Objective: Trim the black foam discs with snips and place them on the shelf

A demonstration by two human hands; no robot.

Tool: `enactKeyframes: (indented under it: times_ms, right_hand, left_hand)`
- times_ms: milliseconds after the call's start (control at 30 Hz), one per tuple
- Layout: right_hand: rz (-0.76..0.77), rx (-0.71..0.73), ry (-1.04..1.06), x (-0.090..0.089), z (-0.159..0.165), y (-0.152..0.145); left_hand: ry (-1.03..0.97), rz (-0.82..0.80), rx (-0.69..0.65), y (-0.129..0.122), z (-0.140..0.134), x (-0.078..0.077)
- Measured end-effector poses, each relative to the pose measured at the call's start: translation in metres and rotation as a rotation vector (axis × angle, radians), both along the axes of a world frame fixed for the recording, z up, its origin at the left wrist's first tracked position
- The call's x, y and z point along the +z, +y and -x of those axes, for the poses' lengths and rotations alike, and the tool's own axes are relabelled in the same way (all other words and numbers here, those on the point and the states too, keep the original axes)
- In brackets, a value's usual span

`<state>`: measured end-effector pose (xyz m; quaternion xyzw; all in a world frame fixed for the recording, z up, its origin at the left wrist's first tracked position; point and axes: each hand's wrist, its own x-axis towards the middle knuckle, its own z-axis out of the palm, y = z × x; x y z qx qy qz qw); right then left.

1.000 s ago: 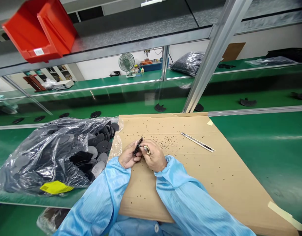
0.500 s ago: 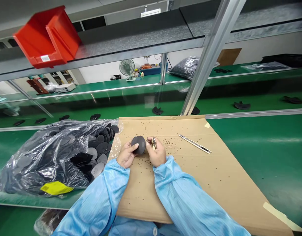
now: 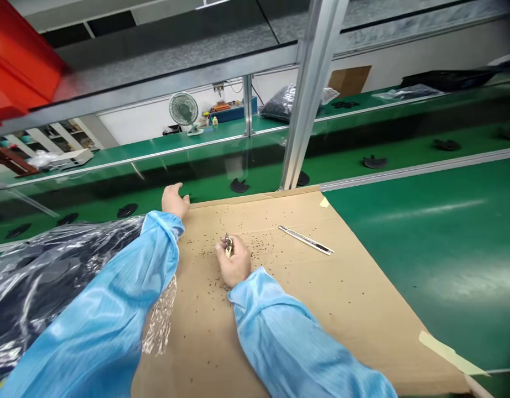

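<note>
My left hand (image 3: 176, 201) reaches out past the far left corner of the cardboard sheet (image 3: 288, 309), over the green belt. Its thumb and fingers are apart and I see nothing held in them. What lies just behind that hand is mostly hidden. Above the middle of the cardboard, my right hand (image 3: 235, 262) is closed around small nippers (image 3: 229, 246) with cream handles, jaws pointing away from me. Tiny dark scraps (image 3: 259, 243) are scattered over the cardboard near it. A slim craft knife (image 3: 306, 240) lies to the right of that hand.
A clear plastic bag of dark discs (image 3: 43, 276) fills the left side, partly under my left sleeve. Dark flat pieces (image 3: 239, 186) sit spaced along the green belt (image 3: 209, 190). A metal post (image 3: 308, 94) rises behind the cardboard. A red bin (image 3: 22, 61) stands on the shelf above.
My left hand has moved from beside the right hand, forward and left to the belt, and the dark disc it held no longer shows. The nippers stay in my right hand. The view has shifted.
</note>
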<state>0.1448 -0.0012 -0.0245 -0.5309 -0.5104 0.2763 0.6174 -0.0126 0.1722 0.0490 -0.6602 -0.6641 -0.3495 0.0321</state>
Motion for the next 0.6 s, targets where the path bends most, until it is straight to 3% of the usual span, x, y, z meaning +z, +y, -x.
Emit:
enactKeyframes:
  times_ms: [200, 333, 400, 500, 600]
  right_hand:
    - [0.066, -0.03, 0.071, 0.004, 0.002, 0.0]
    - [0.137, -0.098, 0.135, -0.001, 0.01, 0.002]
    - [0.183, -0.156, 0.163, -0.005, 0.016, 0.005]
    - [0.237, -0.214, 0.131, -0.014, 0.024, 0.01]
    - [0.303, -0.194, 0.04, -0.019, 0.028, 0.014]
  left_hand:
    - [0.058, 0.233, -0.113, 0.036, -0.087, -0.033]
    - [0.094, 0.319, -0.083, 0.056, -0.132, -0.045]
    - [0.137, 0.39, -0.045, 0.065, -0.144, -0.048]
    - [0.288, 0.486, -0.156, 0.08, -0.15, -0.052]
    - [0.31, 0.526, -0.166, 0.085, -0.152, -0.055]
